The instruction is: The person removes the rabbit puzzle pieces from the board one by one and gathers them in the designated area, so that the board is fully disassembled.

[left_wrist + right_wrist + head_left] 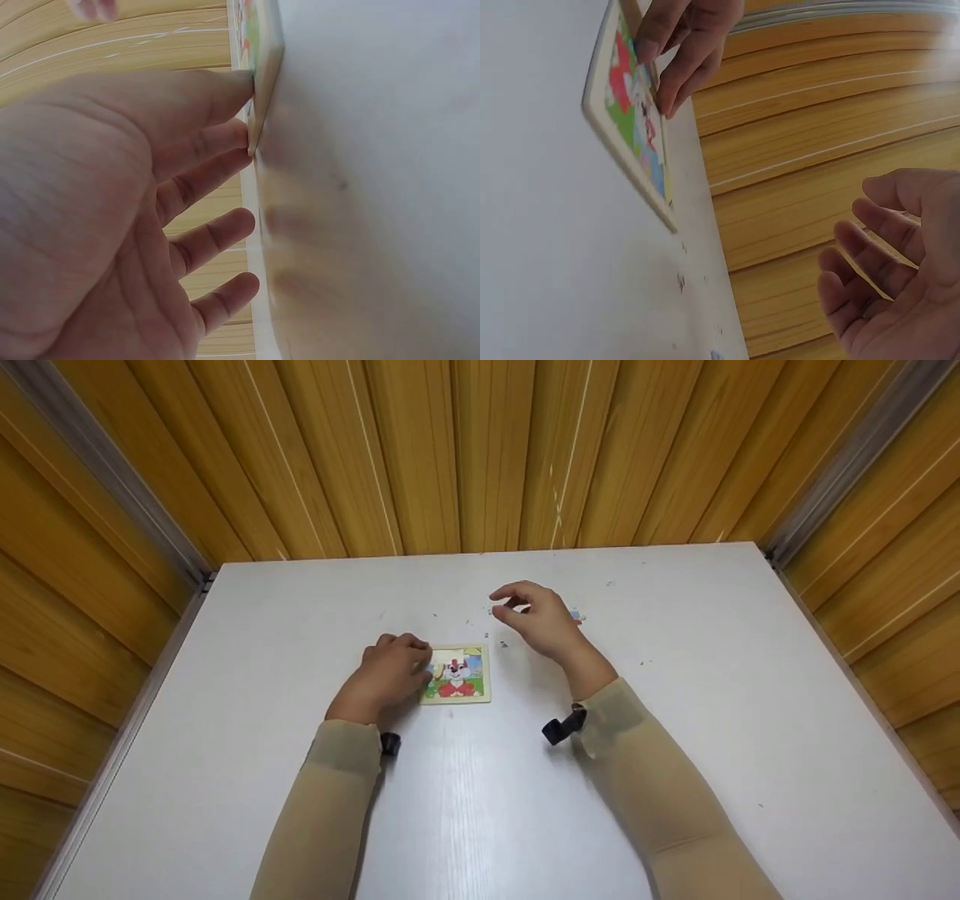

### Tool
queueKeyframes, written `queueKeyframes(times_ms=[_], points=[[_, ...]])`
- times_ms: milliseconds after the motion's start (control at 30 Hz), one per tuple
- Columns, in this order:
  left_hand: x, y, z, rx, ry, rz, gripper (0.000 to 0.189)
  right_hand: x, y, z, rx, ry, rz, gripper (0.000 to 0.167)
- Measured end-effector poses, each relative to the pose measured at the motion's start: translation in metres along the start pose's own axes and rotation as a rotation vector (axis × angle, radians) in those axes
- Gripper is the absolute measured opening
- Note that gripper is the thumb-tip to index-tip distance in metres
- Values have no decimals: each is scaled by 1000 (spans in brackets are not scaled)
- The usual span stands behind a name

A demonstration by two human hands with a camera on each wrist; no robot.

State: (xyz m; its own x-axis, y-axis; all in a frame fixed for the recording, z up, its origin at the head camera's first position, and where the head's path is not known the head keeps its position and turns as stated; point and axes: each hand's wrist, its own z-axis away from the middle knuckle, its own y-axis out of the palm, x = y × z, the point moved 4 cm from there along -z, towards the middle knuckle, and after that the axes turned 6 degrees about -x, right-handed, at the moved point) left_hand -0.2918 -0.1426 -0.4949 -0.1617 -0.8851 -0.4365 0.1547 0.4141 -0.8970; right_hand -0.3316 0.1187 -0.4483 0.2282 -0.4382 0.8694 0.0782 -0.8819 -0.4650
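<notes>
A small square picture puzzle (457,679) lies on the white table, its pale wooden frame around a red-and-white cartoon animal on green and blue. My left hand (394,671) rests at the puzzle's left side. In the left wrist view, the thumb (225,90) touches the top of the board (268,64), and the index fingertip meets its edge. The ring and little fingers extend free. To the right of the puzzle, my right hand (544,622) is raised over the table, holding nothing, with a gap between thumb and gently curved fingers, as the right wrist view also shows.
Behind the right hand lies a partly hidden blue and red item (577,616). Several tiny dark bits (504,644) are scattered around the puzzle. Yellow wood-look panels (487,457) rise beyond the table's far edge. Black wrist cameras (559,729) sit at both cuffs.
</notes>
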Motion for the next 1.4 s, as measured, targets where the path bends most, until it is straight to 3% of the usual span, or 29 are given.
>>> queueKeyframes(times_ms=[133,333,600,833,1067,1400], points=[[0,-1,0,3,0,-1,44,3,18,4,71,29,-32,34],[-3,0,-3,0,36,-33,44,-9,38,9,151,33,29,38],[3,-2,-1,6,28,-21,44,-22,57,8,217,60,97,34],[3,-2,-1,-7,32,-17,45,-22,65,9,280,9,232,35],[2,-1,1,-7,-17,18,47,-21,68,11,339,-102,382,33],[-2,-3,0,0,-8,-2,46,-24,66,11,333,-121,447,28]])
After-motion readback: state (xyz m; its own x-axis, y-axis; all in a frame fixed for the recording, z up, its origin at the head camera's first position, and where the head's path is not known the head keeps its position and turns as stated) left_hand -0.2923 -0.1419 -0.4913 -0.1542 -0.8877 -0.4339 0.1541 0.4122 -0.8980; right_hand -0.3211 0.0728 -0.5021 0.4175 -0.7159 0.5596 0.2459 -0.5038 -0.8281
